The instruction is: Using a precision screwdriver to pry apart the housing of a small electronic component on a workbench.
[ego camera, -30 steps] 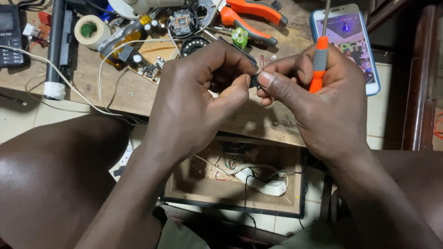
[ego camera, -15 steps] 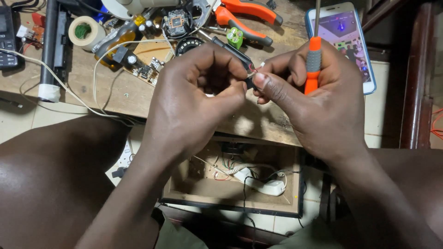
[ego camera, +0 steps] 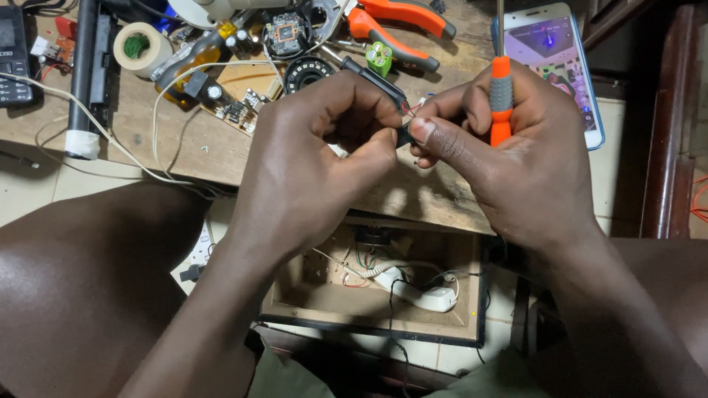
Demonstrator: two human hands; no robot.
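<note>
Head view: both hands have inched nearer, left hand (ego camera: 310, 169) and right hand (ego camera: 516, 162) still pinching one small black part (ego camera: 403, 135); orange-handled screwdriver (ego camera: 501, 99) tucked between right fingers.

lit purple phone screen (ego camera: 549, 55), bench's far right

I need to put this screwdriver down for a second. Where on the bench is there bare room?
Bare wood lies on the bench between the white cable and the left hand, below the circuit board. The top edge is crowded: tape roll, orange pliers, phone. The right hand holds the screwdriver.
</note>
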